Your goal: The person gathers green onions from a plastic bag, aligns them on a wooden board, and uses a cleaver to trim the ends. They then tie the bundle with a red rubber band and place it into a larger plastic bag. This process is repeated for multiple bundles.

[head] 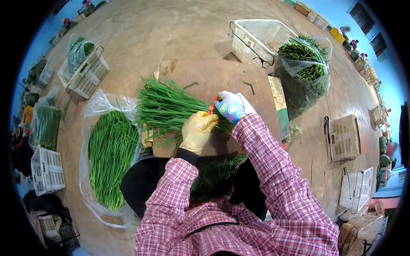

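Observation:
A bundle of long green leafy stalks [169, 105] lies across a brown board [217, 73], its leafy ends to the left. Round its narrower part runs a red tie [211, 109]. My left hand [197, 129], in a pale yellow glove, grips the bundle and tie from below. On the other side, my right hand [231, 104], in a patterned blue and white glove, has its fingers closed at the tie's end. More green stalks [110, 156] lie in an open clear plastic bag left of the board. A single loose leaf [249, 87] rests on the board.
A white plastic crate [253, 48] and a clear bag of green stalks [302, 73] stand beyond the board on the right. Another crate [86, 75] holds a bagged bunch at the upper left. More crates [344, 137] stand on the right. Several people are far off along the walls.

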The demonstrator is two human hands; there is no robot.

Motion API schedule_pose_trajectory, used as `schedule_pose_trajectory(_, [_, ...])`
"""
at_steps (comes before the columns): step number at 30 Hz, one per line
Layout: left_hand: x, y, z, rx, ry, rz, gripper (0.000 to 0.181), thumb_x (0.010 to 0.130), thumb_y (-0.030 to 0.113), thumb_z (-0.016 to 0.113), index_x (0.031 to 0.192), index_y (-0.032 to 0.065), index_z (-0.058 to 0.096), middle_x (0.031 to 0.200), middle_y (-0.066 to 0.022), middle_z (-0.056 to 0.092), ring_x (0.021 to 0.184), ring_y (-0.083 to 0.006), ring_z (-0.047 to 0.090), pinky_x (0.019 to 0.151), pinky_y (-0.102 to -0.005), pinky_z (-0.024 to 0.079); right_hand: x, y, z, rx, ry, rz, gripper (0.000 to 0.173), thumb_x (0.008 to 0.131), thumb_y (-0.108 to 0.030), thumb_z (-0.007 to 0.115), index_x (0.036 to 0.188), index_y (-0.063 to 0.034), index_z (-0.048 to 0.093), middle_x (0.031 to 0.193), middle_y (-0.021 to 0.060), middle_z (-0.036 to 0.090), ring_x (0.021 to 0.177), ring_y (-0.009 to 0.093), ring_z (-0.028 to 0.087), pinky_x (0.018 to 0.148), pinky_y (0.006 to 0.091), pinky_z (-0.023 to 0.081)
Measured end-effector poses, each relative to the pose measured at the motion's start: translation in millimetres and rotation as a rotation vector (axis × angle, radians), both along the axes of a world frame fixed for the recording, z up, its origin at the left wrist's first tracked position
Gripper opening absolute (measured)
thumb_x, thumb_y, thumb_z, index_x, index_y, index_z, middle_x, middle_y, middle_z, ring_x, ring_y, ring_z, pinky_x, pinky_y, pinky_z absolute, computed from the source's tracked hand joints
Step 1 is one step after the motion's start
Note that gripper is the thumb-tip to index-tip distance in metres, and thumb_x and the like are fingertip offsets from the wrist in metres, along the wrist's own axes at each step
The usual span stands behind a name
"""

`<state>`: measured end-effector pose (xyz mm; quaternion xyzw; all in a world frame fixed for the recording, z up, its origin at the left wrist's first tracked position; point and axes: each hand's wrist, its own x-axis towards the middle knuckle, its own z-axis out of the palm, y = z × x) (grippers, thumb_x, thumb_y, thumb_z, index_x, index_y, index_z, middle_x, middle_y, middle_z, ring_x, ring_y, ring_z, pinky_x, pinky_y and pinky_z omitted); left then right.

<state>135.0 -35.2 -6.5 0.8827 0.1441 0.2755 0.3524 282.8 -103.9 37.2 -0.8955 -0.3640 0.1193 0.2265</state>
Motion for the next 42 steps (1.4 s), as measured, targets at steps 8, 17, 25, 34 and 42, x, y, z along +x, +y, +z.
schedule_pose_trajectory(8, [32,40,16,0.043,0.139,0.231,0.014,0.083,0.016,0.064,0.096,0.0109,0.065,0.09,-0.0103,0.062,0.082,-0.0289,0.062,0.071,-0.038,0.049,-54,-14,2,0.015,-0.523,0.401,0.019,0.07,-0.024,0.066,0.069,-0.0059,0.065,0.068,0.0166,0.062,0.064,0.035,0.061,0.058,0.0472,0.044])
schedule_pose_trajectory(17, [-5,26,18,0.048,0.076,-0.214,0.026,0.08,0.007,0.068,0.105,0.0134,0.067,0.088,-0.0073,0.062,0.081,-0.0219,0.062,0.071,-0.0298,0.049,0,5,30,-0.088,0.1,0.188,0.037,0.084,-0.037,0.06,0.107,-0.0081,0.066,0.1,0.0171,0.067,0.093,0.033,0.064,0.081,0.0413,0.05])
schedule_pose_trajectory(25, [-2,31,8,-0.378,-0.074,0.184,0.01,0.08,0.009,0.069,0.089,0.0057,0.071,0.085,-0.0063,0.067,0.076,-0.016,0.064,0.068,-0.027,0.05,-11,6,-2,0.0,-0.045,0.128,0.02,0.077,-0.027,0.064,0.083,-0.008,0.069,0.082,0.0167,0.067,0.08,0.034,0.065,0.074,0.0454,0.051])
schedule_pose_trajectory(34, [12,53,70,0.21,0.075,0.107,0.052,0.068,0.02,0.079,0.115,0.0086,0.062,0.108,-0.0121,0.062,0.091,-0.0271,0.061,0.08,-0.0374,0.049,13,-103,-6,-0.088,-0.364,-0.034,0.027,0.072,-0.026,0.07,0.09,-0.0053,0.066,0.084,0.0165,0.066,0.079,0.035,0.065,0.071,0.044,0.051])
schedule_pose_trajectory(42, [34,12,52,0.647,0.454,-0.329,0.091,0.053,0.036,0.086,0.134,0.0181,0.047,0.12,-0.0071,0.059,0.117,-0.0253,0.053,0.112,-0.0499,0.021,8,-129,-35,-0.381,-0.099,-0.164,0.026,0.089,-0.01,0.049,0.11,0.0034,0.055,0.101,0.0201,0.066,0.094,0.036,0.065,0.081,0.0457,0.052])
